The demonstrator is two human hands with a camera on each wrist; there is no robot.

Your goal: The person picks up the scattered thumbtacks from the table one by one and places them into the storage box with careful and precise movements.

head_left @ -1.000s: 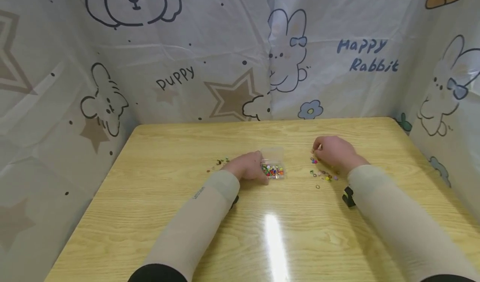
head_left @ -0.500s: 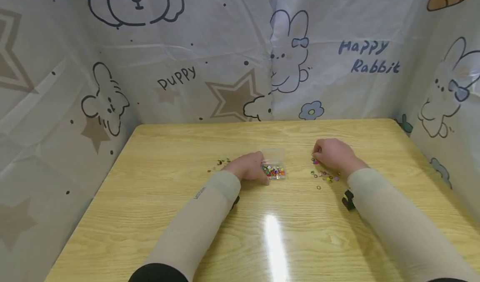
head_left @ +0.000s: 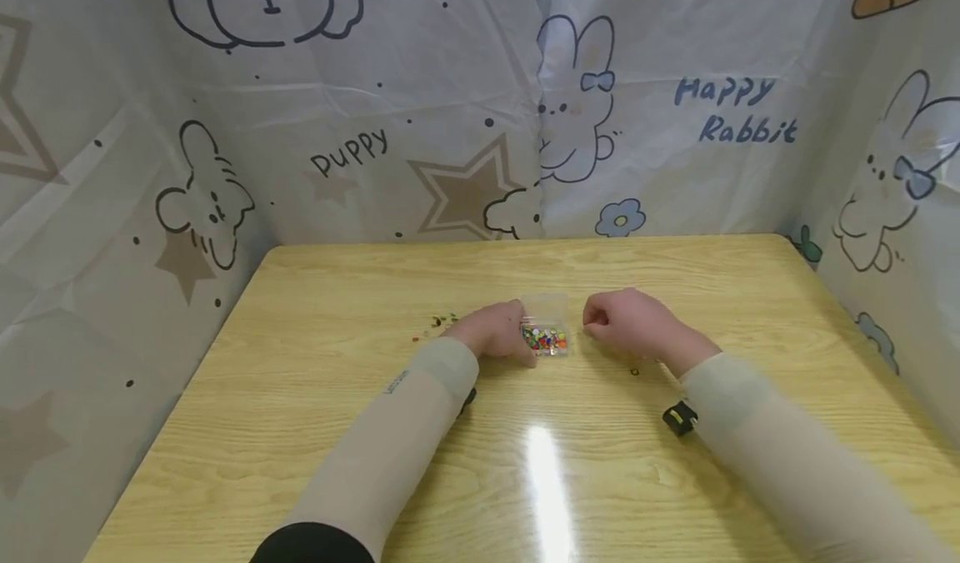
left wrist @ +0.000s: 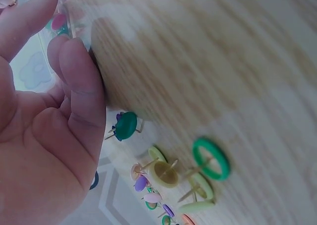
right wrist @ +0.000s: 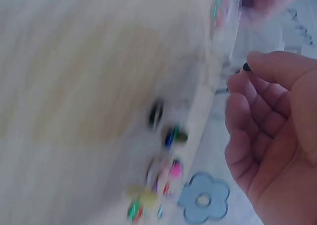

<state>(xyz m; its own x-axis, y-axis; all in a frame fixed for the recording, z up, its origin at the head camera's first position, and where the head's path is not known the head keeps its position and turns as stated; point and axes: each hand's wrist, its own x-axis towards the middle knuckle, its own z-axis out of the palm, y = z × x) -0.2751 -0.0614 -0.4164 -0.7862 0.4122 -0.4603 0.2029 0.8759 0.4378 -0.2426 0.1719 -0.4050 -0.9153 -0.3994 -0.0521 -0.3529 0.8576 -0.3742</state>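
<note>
A small clear plastic box (head_left: 545, 306) with its lid raised stands mid-table, filled with colourful thumbtacks (head_left: 546, 342). My left hand (head_left: 495, 331) holds the box by its left side, thumb at the near edge and fingers at the back. Just right of the box, my right hand (head_left: 632, 323) pinches a dark thumbtack (right wrist: 246, 67) between thumb and index finger, as the right wrist view shows. Its other fingers are curled. Several loose tacks, among them a green one (left wrist: 211, 159), lie on the table beside my left hand.
More loose tacks (right wrist: 168, 136) lie to the right, blurred in the right wrist view and mostly hidden by my right hand in the head view. The wooden table (head_left: 360, 430) meets a printed cloth backdrop (head_left: 420, 72) at its back and sides.
My right hand has moved left from the loose tacks on the right to beside the box, carrying a thumbtack. My left hand keeps its hold on the box.
</note>
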